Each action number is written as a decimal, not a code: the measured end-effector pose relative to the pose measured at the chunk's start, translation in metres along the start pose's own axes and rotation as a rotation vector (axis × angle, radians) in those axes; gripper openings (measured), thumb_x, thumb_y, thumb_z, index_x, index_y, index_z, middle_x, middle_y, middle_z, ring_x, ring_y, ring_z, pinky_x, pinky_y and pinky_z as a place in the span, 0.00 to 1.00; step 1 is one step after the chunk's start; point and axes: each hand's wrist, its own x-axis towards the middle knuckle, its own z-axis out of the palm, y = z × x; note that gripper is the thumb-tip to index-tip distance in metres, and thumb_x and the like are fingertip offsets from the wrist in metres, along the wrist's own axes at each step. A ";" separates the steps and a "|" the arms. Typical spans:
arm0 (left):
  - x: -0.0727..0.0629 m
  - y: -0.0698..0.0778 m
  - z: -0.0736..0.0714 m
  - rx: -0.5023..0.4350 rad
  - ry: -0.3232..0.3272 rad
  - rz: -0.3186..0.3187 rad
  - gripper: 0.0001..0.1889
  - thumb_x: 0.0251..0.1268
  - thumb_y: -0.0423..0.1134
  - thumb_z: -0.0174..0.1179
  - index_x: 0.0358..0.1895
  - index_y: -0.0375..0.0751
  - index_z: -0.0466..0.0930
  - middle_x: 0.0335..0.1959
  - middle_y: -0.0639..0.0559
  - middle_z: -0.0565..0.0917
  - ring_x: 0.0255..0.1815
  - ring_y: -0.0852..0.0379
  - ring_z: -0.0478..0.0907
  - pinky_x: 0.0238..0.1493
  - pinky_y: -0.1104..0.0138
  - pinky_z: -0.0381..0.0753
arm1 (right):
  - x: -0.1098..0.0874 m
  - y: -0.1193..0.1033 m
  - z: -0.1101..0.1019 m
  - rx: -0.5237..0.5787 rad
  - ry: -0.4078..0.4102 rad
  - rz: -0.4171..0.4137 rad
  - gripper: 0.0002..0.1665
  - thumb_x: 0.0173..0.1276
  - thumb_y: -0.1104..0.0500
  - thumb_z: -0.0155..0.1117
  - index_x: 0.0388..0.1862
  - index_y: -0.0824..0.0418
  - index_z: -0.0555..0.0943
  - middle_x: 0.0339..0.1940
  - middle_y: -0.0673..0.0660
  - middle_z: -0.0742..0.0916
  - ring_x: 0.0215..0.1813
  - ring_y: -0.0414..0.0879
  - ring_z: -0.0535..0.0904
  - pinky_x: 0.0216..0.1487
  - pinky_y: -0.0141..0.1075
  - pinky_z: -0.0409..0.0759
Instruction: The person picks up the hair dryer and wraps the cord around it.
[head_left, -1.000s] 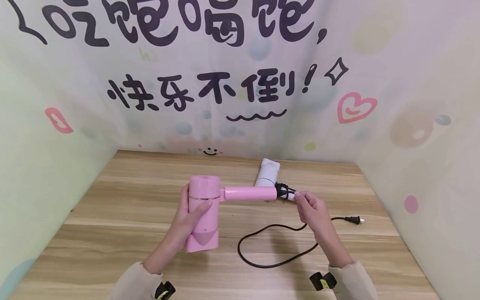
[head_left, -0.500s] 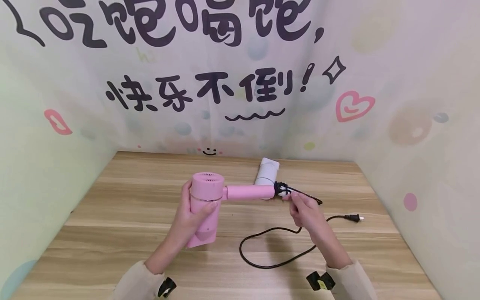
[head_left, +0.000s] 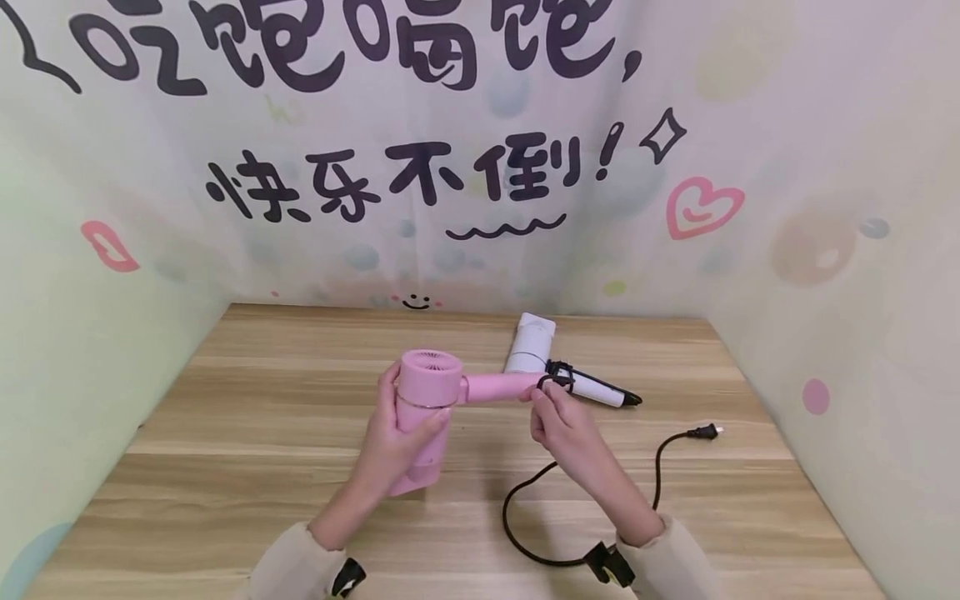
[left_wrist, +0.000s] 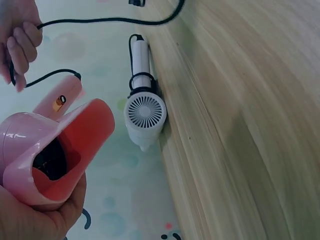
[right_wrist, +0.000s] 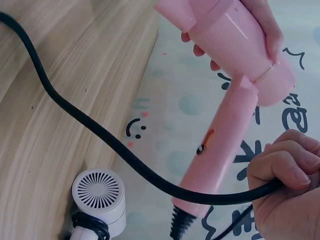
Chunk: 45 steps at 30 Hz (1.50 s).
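A pink hair dryer is held above the table, its handle pointing right. My left hand grips its barrel, thumb across the front. In the left wrist view the flattened nozzle opens toward the camera. My right hand, fingers curled, holds the black power cord beside the handle's end. The ribbed cord sleeve shows in the right wrist view. From that hand the cord hangs in a loop onto the table, with its plug at the right.
Behind the hands, a white hair dryer lies on the wooden table, its own black cord wound around its handle. A printed cloth with dark lettering hangs along the table's far edge.
My right hand has moved left along the cord, close to the handle's end, pulling the loop along. The pink hair dryer has shifted slightly right and tipped, showing its rear grille.
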 end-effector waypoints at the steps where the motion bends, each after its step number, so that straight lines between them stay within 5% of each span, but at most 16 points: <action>1: 0.000 0.000 0.001 -0.002 -0.004 0.005 0.43 0.53 0.37 0.67 0.69 0.55 0.49 0.52 0.45 0.75 0.46 0.48 0.76 0.46 0.58 0.78 | 0.000 -0.002 0.003 0.012 -0.004 -0.014 0.14 0.75 0.58 0.41 0.36 0.60 0.75 0.16 0.51 0.70 0.19 0.39 0.63 0.20 0.28 0.61; 9: 0.000 0.005 0.005 -0.052 0.022 -0.031 0.41 0.55 0.38 0.66 0.68 0.57 0.50 0.50 0.45 0.75 0.44 0.49 0.76 0.44 0.60 0.78 | -0.008 -0.015 0.025 -0.156 -0.059 -0.174 0.14 0.76 0.57 0.39 0.30 0.58 0.66 0.18 0.48 0.71 0.22 0.38 0.65 0.23 0.30 0.65; 18: -0.003 0.010 0.010 -0.116 -0.002 -0.140 0.38 0.59 0.42 0.62 0.69 0.56 0.49 0.51 0.42 0.75 0.43 0.49 0.77 0.41 0.61 0.79 | -0.015 -0.022 0.038 -0.354 -0.065 -0.273 0.08 0.75 0.55 0.39 0.37 0.56 0.65 0.19 0.47 0.70 0.22 0.39 0.65 0.25 0.30 0.67; 27: -0.002 0.014 0.010 -0.153 -0.007 -0.184 0.36 0.61 0.44 0.60 0.69 0.56 0.50 0.51 0.42 0.74 0.42 0.51 0.77 0.40 0.61 0.79 | -0.017 -0.024 0.043 -0.441 -0.064 -0.419 0.09 0.76 0.57 0.39 0.35 0.54 0.67 0.17 0.44 0.69 0.22 0.38 0.66 0.25 0.29 0.67; 40: -0.003 0.027 0.015 -0.212 0.003 -0.209 0.30 0.56 0.42 0.63 0.61 0.48 0.61 0.45 0.42 0.77 0.37 0.54 0.79 0.38 0.61 0.80 | -0.009 -0.017 0.052 -0.685 0.169 -0.731 0.07 0.67 0.61 0.56 0.30 0.59 0.70 0.10 0.47 0.67 0.14 0.40 0.62 0.14 0.31 0.63; 45: 0.000 0.028 0.016 -0.187 0.046 -0.244 0.38 0.50 0.41 0.68 0.64 0.49 0.57 0.47 0.44 0.76 0.40 0.54 0.77 0.41 0.63 0.78 | -0.008 -0.018 0.052 -0.833 0.194 -0.752 0.06 0.65 0.58 0.59 0.30 0.57 0.73 0.11 0.47 0.70 0.14 0.42 0.67 0.15 0.36 0.67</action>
